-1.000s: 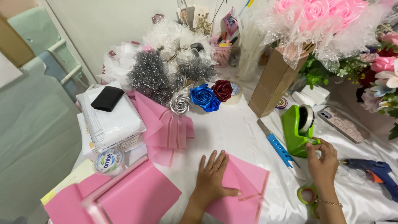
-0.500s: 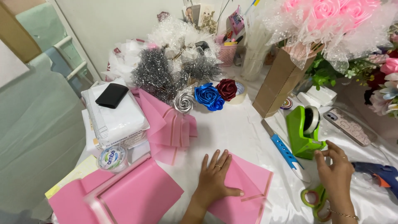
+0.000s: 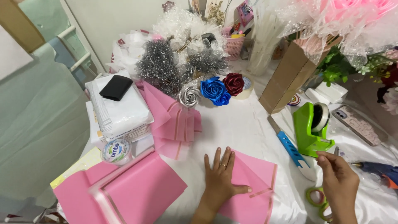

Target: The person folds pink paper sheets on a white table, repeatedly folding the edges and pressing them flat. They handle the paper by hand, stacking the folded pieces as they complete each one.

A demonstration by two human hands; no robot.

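Left hand (image 3: 219,182): lower centre of the frame, flat, fingers spread, pressing down on the folded pink sheet (image 3: 253,186); grip open, closed on nothing.
Right hand (image 3: 338,182): lower right, fingertips pinched together just below the base of the green tape dispenser (image 3: 311,130); too small to tell whether a strip of tape sits in the pinch.
Folded pink sheet: on the white counter (image 3: 244,124), partly under the left palm, pale-edged corner pointing to the right, well left of the right hand.
Green tape dispenser: right of centre, upright, roll on top, just above the right fingertips.
Blue-handled knife (image 3: 292,149): lying aslant between the two hands, left of the dispenser.
Green scissors (image 3: 317,199): bottom right, partly hidden under the right hand.
Glue gun (image 3: 379,170): far right edge, blue body, orange trigger.
Phone (image 3: 358,124): right, flat, patterned case.
Brown paper bag (image 3: 286,79): upper right, tilted, beneath pink flowers in white netting.
Ribbon roses (image 3: 215,91): centre, silver, blue and dark red, side by side.
White packet (image 3: 120,112): left of centre, rectangular, black pouch (image 3: 116,87) on top.
Round tub (image 3: 116,150): left, white lid with a green and blue label, just below the packet.
Large pink sheets (image 3: 128,193): lower left, flat.
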